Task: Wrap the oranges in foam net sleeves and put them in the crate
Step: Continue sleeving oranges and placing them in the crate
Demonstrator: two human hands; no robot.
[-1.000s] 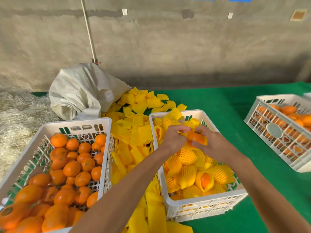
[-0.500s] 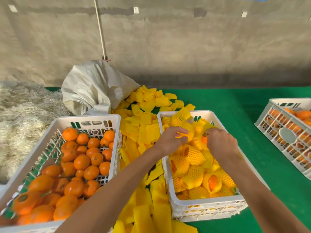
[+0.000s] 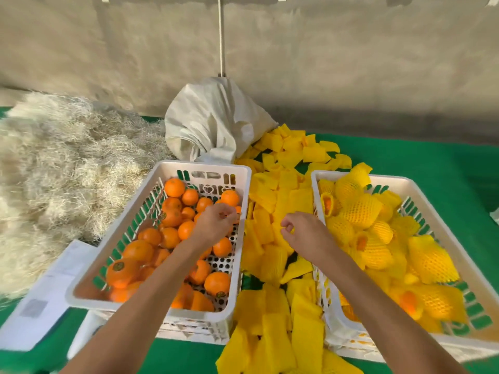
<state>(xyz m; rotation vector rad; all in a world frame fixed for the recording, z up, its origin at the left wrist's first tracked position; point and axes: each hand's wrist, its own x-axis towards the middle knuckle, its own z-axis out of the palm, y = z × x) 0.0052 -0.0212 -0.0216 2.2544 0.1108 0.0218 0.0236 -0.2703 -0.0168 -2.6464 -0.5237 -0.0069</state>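
Over the bare oranges [image 3: 186, 230] and loose sleeves [image 3: 272, 211], left hand [image 3: 214, 225] and right hand [image 3: 303, 233] arrive empty, loosely curled, off the packed crate [image 3: 432, 211] — next fruit coming.

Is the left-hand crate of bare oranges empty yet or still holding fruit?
Still holding fruit. The left crate holds many unwrapped oranges, though bare perforated floor shows near its right wall.

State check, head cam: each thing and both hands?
Left crate: part full, bare oranges.
Right crate: nearly full, sleeved oranges.
Loose sleeves: piled between the crates.
Sack: slumped, open.
Left hand: over bare oranges, empty.
Right hand: over sleeves, empty.
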